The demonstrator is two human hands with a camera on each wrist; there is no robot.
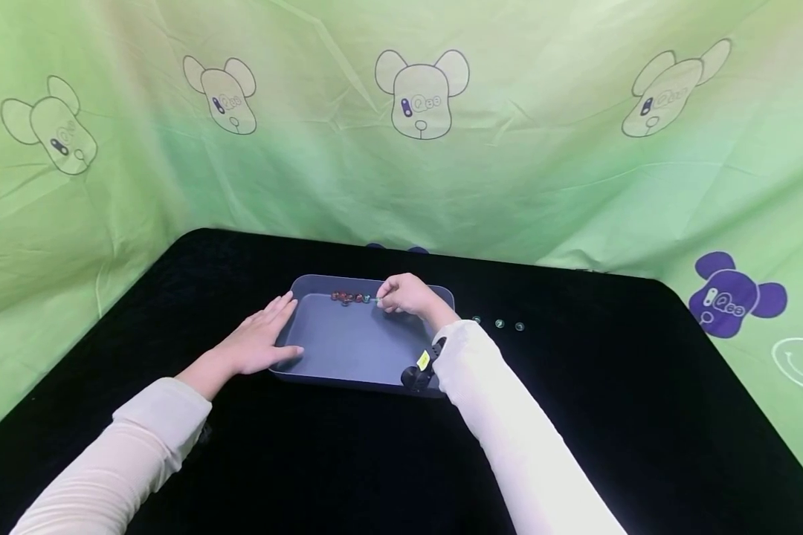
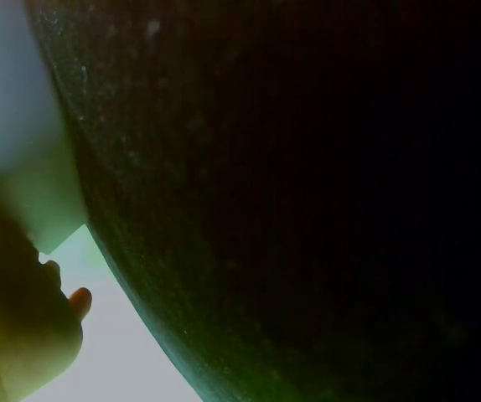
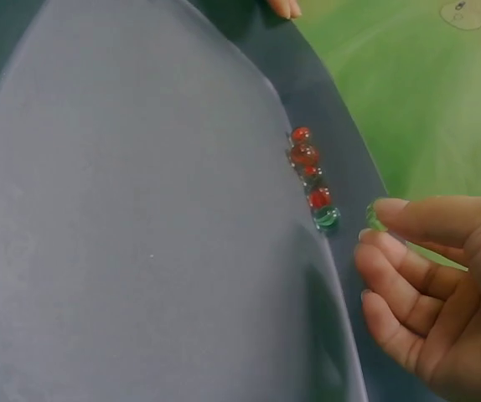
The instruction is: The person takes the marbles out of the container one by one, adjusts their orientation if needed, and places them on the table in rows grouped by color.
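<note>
A shallow grey tray (image 1: 348,349) lies on the black table. My left hand (image 1: 261,338) rests on its left rim with fingers straight and thumb spread over the edge. Over the tray's far side, my right hand (image 1: 407,293) pinches a green glass marble (image 3: 374,215) between thumb and fingertip. Several red marbles (image 3: 304,156) line up along the far wall inside the tray, with a green marble (image 3: 327,219) at the end nearest my right hand. In the dark left wrist view, only part of the left hand (image 2: 23,310) shows at the lower left.
Three small greenish marbles (image 1: 500,324) sit in a row on the black tabletop (image 1: 595,386), right of the tray. A green curtain (image 1: 522,186) printed with bear heads hangs around the table's back and sides.
</note>
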